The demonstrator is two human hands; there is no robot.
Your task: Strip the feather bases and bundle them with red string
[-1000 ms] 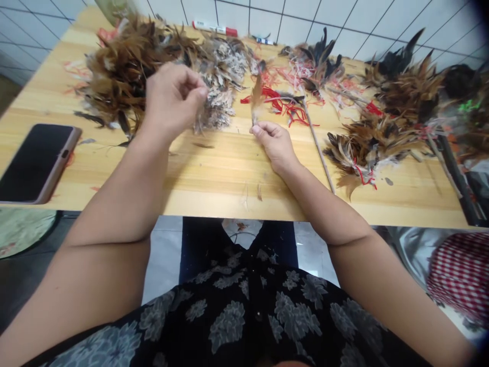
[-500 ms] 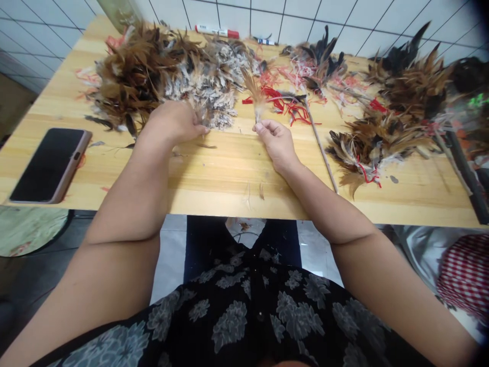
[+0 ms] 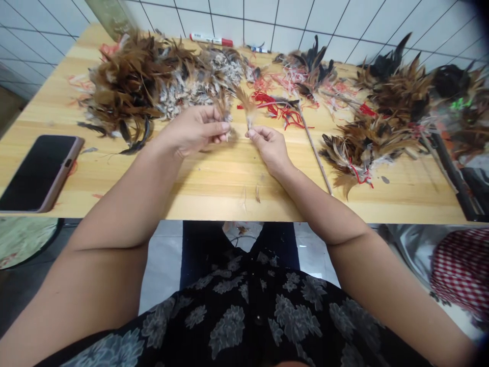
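Between thumb and fingers, my left hand (image 3: pixel 204 127) pinches a small brownish feather (image 3: pixel 222 107), its pale quill end poking out below. My right hand (image 3: pixel 269 145) grips a tan feather (image 3: pixel 246 104) by its base, tip pointing up; whether it is one feather or a small bunch I cannot tell. The two hands are close together over the wooden table (image 3: pixel 214 188), a short gap between them. Just behind my left hand lies a large heap of brown and grey feathers (image 3: pixel 130 76). Red strings (image 3: pixel 267 104) and a thin stick (image 3: pixel 314 145) lie beyond my right hand.
A phone (image 3: pixel 36 173) lies at the left. Bundled brown feathers (image 3: pixel 367 145) tied with red string and darker feathers (image 3: pixel 401 81) are on the right. A red-capped marker (image 3: pixel 210 40) rests near the tiled wall (image 3: pixel 260 20). Black bars (image 3: pixel 454 178) stand at the right edge.
My left hand has come away from the feather heap, moving right with a feather pinched in it. My right hand still holds its feather. The whole view has shifted slightly.
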